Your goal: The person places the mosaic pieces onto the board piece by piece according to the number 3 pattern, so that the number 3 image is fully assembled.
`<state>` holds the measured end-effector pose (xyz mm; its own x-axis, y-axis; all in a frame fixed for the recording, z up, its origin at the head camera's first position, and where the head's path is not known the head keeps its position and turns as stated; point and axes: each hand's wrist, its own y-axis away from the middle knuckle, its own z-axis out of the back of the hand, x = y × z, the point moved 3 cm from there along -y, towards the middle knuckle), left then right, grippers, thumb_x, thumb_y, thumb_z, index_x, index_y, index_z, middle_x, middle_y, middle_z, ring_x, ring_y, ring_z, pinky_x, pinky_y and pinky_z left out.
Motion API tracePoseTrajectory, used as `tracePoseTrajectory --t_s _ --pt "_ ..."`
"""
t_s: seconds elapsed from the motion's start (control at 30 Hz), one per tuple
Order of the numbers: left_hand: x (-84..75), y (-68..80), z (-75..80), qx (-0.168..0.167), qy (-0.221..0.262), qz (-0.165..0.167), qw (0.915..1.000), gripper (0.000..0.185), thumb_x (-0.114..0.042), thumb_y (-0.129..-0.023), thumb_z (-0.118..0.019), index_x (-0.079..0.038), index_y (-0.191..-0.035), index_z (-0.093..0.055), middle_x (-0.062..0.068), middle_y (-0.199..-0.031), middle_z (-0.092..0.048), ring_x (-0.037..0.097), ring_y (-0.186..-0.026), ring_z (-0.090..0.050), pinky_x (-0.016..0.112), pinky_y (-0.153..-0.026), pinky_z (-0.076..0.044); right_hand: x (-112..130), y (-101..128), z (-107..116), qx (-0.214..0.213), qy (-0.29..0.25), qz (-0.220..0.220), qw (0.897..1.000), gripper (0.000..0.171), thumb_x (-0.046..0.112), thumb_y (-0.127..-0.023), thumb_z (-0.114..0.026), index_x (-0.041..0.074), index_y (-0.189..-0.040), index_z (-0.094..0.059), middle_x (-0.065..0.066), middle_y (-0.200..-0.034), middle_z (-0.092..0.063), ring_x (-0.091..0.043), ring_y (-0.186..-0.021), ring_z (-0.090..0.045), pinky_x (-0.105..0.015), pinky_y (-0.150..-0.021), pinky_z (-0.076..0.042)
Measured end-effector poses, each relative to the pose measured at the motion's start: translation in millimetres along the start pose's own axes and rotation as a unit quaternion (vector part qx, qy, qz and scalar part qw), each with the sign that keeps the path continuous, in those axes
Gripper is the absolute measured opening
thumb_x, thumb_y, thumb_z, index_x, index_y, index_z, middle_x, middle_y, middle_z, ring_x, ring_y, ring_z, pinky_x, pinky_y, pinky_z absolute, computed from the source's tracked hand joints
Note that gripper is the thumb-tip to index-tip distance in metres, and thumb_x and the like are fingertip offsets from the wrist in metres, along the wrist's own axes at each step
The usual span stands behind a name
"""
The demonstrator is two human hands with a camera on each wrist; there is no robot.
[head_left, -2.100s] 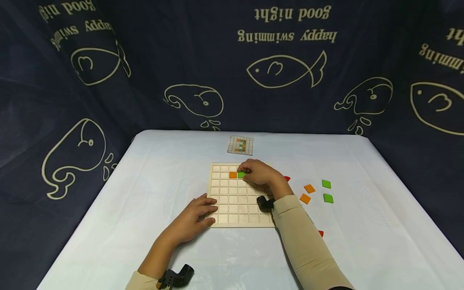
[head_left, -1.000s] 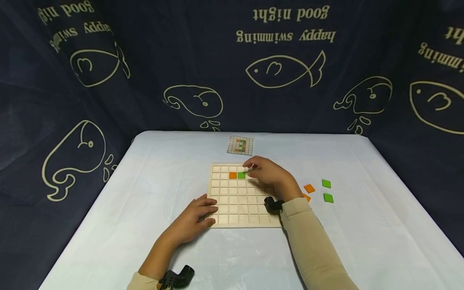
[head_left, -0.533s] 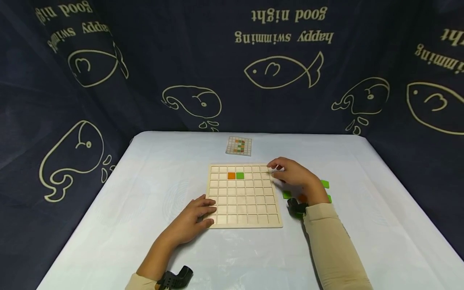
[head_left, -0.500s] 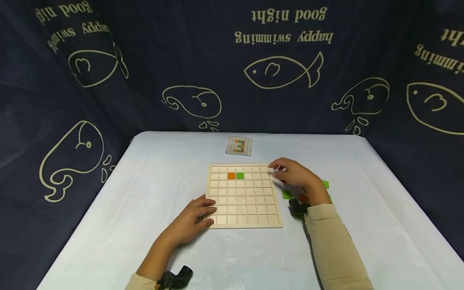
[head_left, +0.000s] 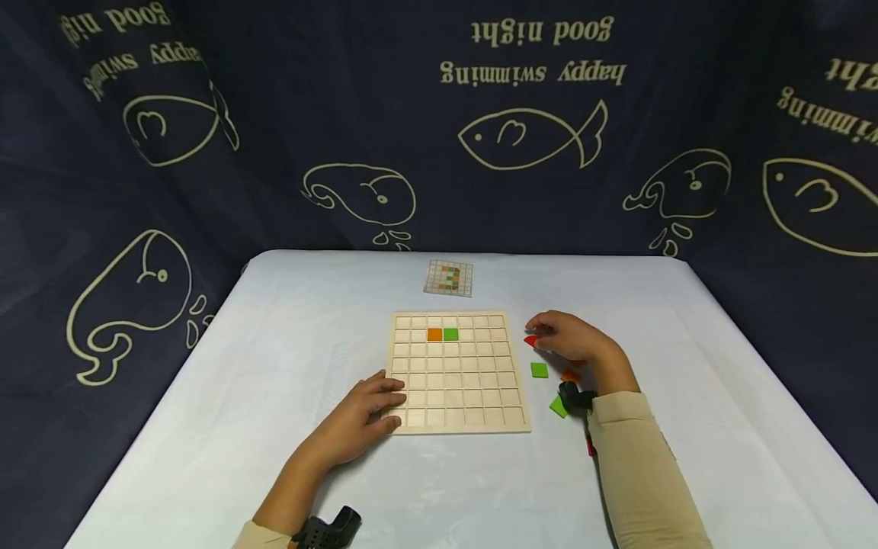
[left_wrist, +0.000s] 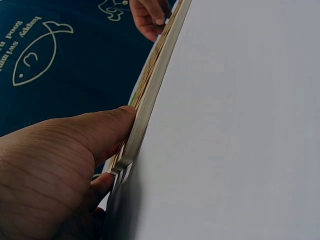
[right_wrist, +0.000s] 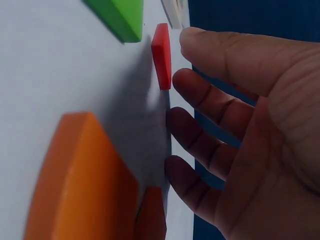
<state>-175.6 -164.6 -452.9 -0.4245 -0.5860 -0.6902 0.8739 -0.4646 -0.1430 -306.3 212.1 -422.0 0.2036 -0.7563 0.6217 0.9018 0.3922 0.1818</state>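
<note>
Red tile (head_left: 530, 341) is lying flat on the white table (head_left: 288, 320), just off the right edge of the wooden grid board (head_left: 457, 372) and level with the board's second row from the far side. The right hand (head_left: 572, 343) is hovering over that tile with its fingers (right_wrist: 210, 100) loosely spread and gently bent; the right wrist view is showing the fingertips close beside the red tile (right_wrist: 161, 55), and whether they are actually touching it I cannot tell, though nothing is being gripped. Beside the board on that same right side, a green tile (head_left: 539, 370) is lying nearer the person than the red one, an orange tile (head_left: 569, 376) is peeking out from under the right hand, and another green tile (head_left: 558, 406) is lying close to the board's near right corner. The left hand (head_left: 363, 419) is resting at the board's near left corner, fingers nearly straight and laid on the board, and the left wrist view is showing the thumb (left_wrist: 107, 131) pressing against the board's edge (left_wrist: 150, 85). On the board itself, an orange square (head_left: 434, 334) and a green square (head_left: 450, 334) are sitting side by side, touching, in the second row from the far edge. Beyond the board's far edge, a small pattern card (head_left: 449, 277) is lying on the table. A dark curtain (head_left: 274, 114) printed with fish and whales is hanging behind the table.
</note>
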Motion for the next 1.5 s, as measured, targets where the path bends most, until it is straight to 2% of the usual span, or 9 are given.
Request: tracePoseTrajectory --t_s 0.2,0.67,1.0,1.23,1.5 --pt "-2.4 -0.8 2.1 -0.002 -0.006 -0.005 1.0000 0.034 -0.015 -0.093 -0.071 -0.003 -0.124 -0.069 0.006 -0.140 -0.054 0.037 -0.145 -0.028 0.058 -0.114 -0.026 -0.1 0.9 0.7 0.008 -0.024 0.008 1.000 0.031 0.004 -0.096 -0.062 0.001 -0.126 -0.060 -0.016 -0.127 -0.060 -0.030 -0.115 -0.056 -0.047 -0.099 -0.046" --pt "-3.1 -0.3 0.0 0.003 -0.001 -0.002 1.0000 0.034 -0.014 -0.092 -0.071 -0.003 -0.124 -0.069 0.007 -0.139 -0.055 0.037 -0.145 -0.028 0.057 -0.114 -0.025 -7.8 -1.1 -6.6 0.000 -0.004 0.002 1.000 0.030 0.003 -0.095 -0.061 0.003 -0.125 -0.063 -0.013 -0.121 -0.062 -0.028 -0.107 -0.055 -0.046 -0.095 -0.046" --pt "-3.1 -1.4 -0.1 0.000 -0.002 0.001 1.0000 0.034 -0.015 -0.092 -0.071 -0.003 -0.124 -0.069 0.006 -0.139 -0.055 0.036 -0.145 -0.028 0.058 -0.114 -0.026 -6.4 -2.9 -6.5 0.003 -0.006 -0.007 1.000 0.025 0.007 -0.093 -0.065 0.007 -0.118 -0.065 -0.009 -0.106 -0.060 -0.027 -0.097 -0.051 -0.040 -0.086 -0.044" --pt "-1.9 -1.1 0.4 -0.001 -0.009 -0.005 0.9999 0.034 -0.014 -0.092 -0.071 -0.003 -0.124 -0.069 0.006 -0.139 -0.055 0.037 -0.145 -0.028 0.057 -0.114 -0.026 -5.6 -4.2 -7.4 -0.001 -0.008 0.008 1.000 0.027 0.003 -0.092 -0.063 0.006 -0.119 -0.065 -0.012 -0.117 -0.061 -0.029 -0.107 -0.053 -0.046 -0.095 -0.044" --pt "-1.1 -0.2 -0.7 0.002 -0.004 -0.003 1.0000 0.034 -0.018 -0.094 -0.070 -0.005 -0.126 -0.068 0.003 -0.141 -0.054 0.036 -0.146 -0.026 0.058 -0.114 -0.026 -4.6 -3.0 -9.2 -0.004 -0.007 -0.004 1.000 0.024 0.006 -0.093 -0.064 0.008 -0.117 -0.066 -0.008 -0.104 -0.060 -0.026 -0.097 -0.051 -0.039 -0.085 -0.045"
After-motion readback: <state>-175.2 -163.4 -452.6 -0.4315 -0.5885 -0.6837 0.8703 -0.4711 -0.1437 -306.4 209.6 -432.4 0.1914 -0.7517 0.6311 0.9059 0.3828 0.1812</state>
